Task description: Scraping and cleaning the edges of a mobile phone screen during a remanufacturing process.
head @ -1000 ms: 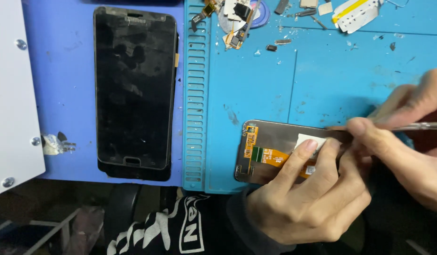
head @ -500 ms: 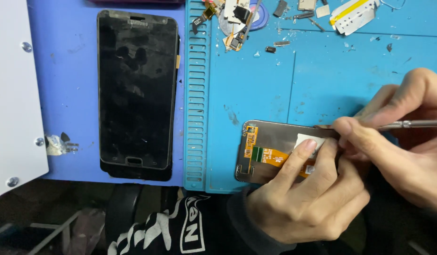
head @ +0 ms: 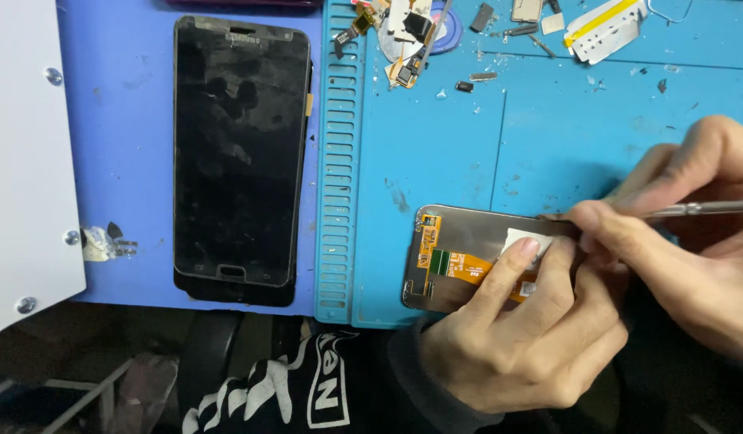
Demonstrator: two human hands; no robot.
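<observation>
My left hand (head: pixel 520 337) presses down on the phone screen part (head: pixel 460 257) lying sideways on the blue mat (head: pixel 435 153), and my right hand (head: pixel 677 225) pinches a thin metal tool (head: pixel 693 210) over its right end.

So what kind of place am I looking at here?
Most likely a phone repair bench: a blue repair mat, a dark phone beside it, loose small parts, and a display panel under the left hand.
</observation>
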